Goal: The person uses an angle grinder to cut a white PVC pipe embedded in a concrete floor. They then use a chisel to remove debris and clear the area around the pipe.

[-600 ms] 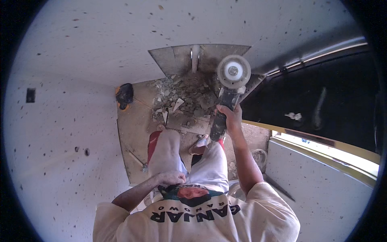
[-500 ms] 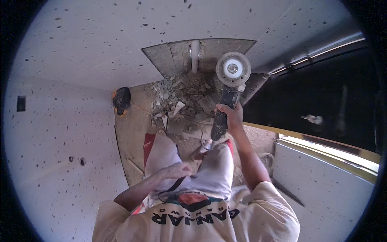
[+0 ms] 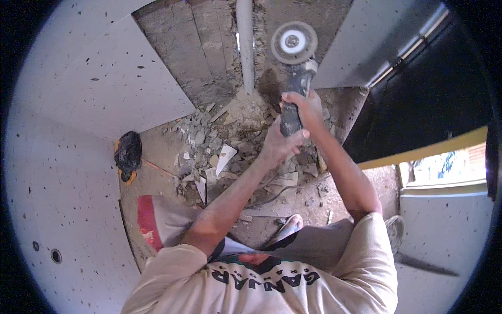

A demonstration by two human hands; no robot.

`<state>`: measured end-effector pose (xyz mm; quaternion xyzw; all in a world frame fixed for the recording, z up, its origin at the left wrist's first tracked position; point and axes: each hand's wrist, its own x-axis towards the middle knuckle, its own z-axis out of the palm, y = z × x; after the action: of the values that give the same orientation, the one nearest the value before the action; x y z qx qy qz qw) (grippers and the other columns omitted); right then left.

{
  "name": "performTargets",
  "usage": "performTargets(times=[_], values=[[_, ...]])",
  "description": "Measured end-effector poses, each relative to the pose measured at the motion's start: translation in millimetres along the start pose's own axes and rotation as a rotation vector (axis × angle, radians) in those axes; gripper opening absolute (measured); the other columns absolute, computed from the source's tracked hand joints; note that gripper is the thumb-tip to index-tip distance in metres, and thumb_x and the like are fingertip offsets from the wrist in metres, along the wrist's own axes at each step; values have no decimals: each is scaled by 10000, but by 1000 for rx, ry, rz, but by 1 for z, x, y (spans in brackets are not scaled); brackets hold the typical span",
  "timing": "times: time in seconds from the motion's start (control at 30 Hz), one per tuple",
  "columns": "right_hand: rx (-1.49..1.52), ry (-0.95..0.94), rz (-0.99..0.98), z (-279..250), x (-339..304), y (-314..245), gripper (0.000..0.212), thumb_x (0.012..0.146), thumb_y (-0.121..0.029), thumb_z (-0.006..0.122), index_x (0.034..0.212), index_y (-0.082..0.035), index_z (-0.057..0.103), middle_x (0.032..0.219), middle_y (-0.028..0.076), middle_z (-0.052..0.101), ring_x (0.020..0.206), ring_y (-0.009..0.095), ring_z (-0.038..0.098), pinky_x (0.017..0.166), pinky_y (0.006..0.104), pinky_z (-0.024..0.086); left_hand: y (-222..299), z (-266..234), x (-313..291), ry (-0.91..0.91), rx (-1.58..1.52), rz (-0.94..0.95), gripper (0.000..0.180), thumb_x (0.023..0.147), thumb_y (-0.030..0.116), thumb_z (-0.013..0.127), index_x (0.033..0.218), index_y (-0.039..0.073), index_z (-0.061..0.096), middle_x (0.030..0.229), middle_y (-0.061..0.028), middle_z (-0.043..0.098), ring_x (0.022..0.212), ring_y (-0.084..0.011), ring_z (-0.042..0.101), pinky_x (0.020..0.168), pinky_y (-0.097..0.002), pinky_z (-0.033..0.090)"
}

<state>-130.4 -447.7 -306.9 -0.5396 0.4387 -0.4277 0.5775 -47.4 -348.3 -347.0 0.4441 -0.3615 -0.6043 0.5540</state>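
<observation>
An angle grinder [image 3: 298, 79] points away from me, its round cutting disc [image 3: 278, 46] with a white centre at the far end. My right hand [image 3: 309, 111] is closed around the dark, dusty body of the tool. At the rear end of the grinder, my left hand [image 3: 277, 145] grips it, thumb to the right; part of its fingers is hidden. The disc is in front of a bare, rough wall section [image 3: 209, 52] where the tiling stops, just right of a grey vertical pipe [image 3: 245, 49]. Whether the disc touches the wall cannot be told.
Broken rubble [image 3: 209, 138] with white tile shards [image 3: 226, 159] lies at the pipe's foot. A black and yellow bundle [image 3: 129, 152] sits in the left corner. Speckled white walls [image 3: 68, 178] stand left; a black panel [image 3: 418, 99] is at right. A cable [image 3: 277, 196] crosses the floor.
My left hand has risen from my lap to the grinder's rear end. The view has shifted closer to the bare wall section, and the grinder is nearer to it.
</observation>
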Motion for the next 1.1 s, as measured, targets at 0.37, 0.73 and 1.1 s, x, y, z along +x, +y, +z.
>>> performTargets(times=[0.37,0.73,1.1], values=[[801,-11,188,64,37,6,197,787,-177,696,910,-37,629,733,93,649,645,217,657,608,353,547,76,-66,11,-9,527,54,421,759,325,802,1008,58,592,742,7,608,586,-94,573,488,-267,480],[956,79,284,109,8,98,203,809,-214,658,908,-45,603,771,91,633,674,216,642,615,354,543,66,-101,-28,-29,842,-231,351,773,260,748,988,30,594,751,-21,636,602,-103,602,499,-259,511],[1016,112,423,129,5,127,307,751,-250,717,940,-41,597,726,92,618,646,222,639,596,377,532,52,-131,-39,-36,993,-322,552,747,259,785,1146,-5,508,760,-52,641,581,-126,606,523,-293,506]])
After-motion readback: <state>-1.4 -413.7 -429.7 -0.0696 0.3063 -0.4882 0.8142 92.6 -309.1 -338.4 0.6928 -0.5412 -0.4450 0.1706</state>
